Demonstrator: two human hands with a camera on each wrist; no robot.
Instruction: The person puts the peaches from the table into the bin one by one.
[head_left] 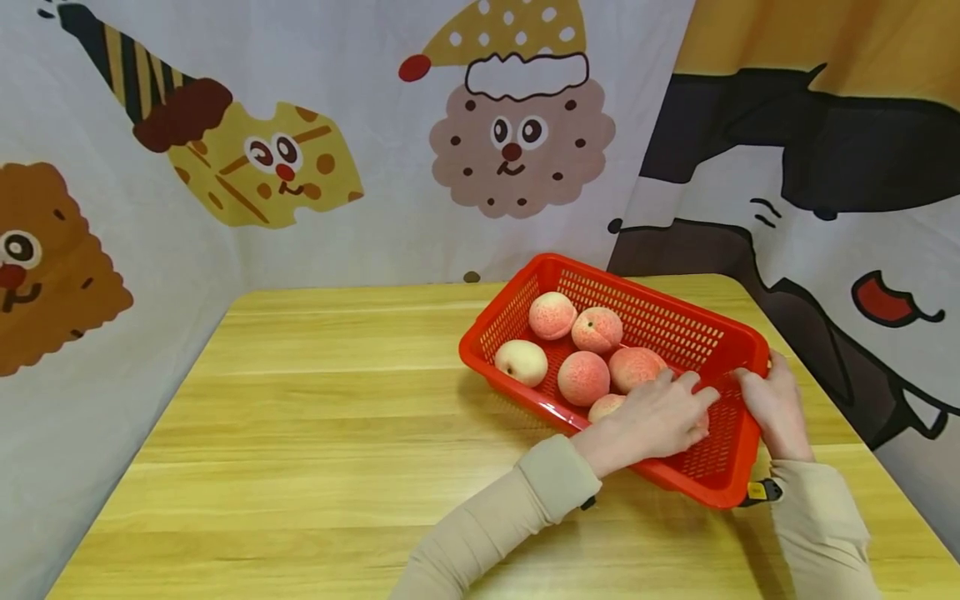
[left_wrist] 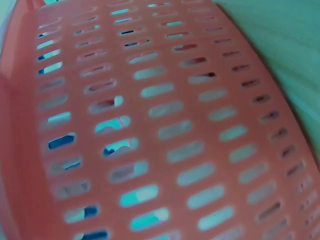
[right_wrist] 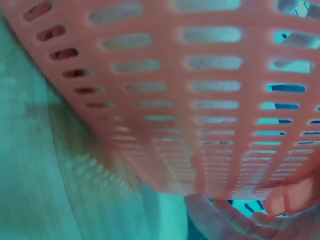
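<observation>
A red plastic basket (head_left: 611, 279) with slotted walls stands on the right of the table in the head view, turned at an angle. Several pink peaches (head_left: 583, 378) and one paler, cream-coloured peach (head_left: 521, 363) lie inside it. My left hand (head_left: 660, 417) reaches over the near rim into the right half, its fingers curled over a peach (head_left: 702, 423) that it mostly hides. At the basket's right end my right hand (head_left: 776, 404) grips the rim, thumb on the inside. Fingers of the right hand (right_wrist: 235, 222) also show below the slotted wall in the right wrist view.
The wooden table (head_left: 300, 433) stretches left of the basket. A printed curtain (head_left: 375, 242) hangs behind it and along both sides. A small black and yellow object (head_left: 763, 491) shows by the right wrist. Slotted basket wall (left_wrist: 150, 112) fills most of the left wrist view.
</observation>
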